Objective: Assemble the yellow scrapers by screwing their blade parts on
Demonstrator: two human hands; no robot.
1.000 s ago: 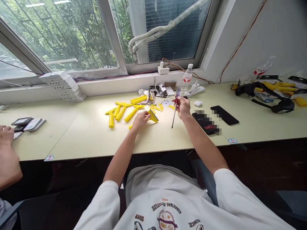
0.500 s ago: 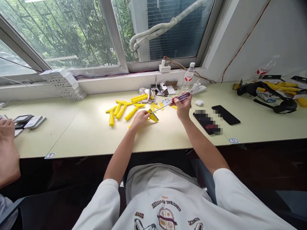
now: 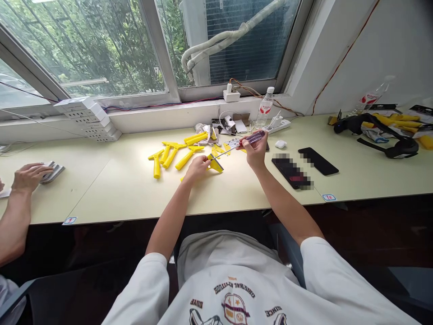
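Note:
My left hand (image 3: 199,167) is closed around a yellow scraper (image 3: 215,165), whose wide head with a dark edge sticks out to the right of my fingers. In my right hand (image 3: 256,151) is a screwdriver (image 3: 251,139) with a clear purplish-red handle. Its thin metal shaft slants down to the left, and the tip meets the scraper's head close to my left fingers; the exact contact point is too small to make out. Several more yellow scrapers (image 3: 174,155) lie on the table, left of and behind my left hand. Small yellow pieces (image 3: 216,149) lie behind the screwdriver shaft.
Two dark phones (image 3: 318,161) lie right of my right hand, near a white earbud case (image 3: 280,144). A water bottle (image 3: 264,108) and power strip (image 3: 280,125) stand at the back. At far left, another person's hand (image 3: 31,177) touches a stack of grey-white items (image 3: 54,172).
My right hand and the screwdriver have shifted slightly left, while my left hand keeps its hold on the scraper. The other person's hand has moved right onto the stack.

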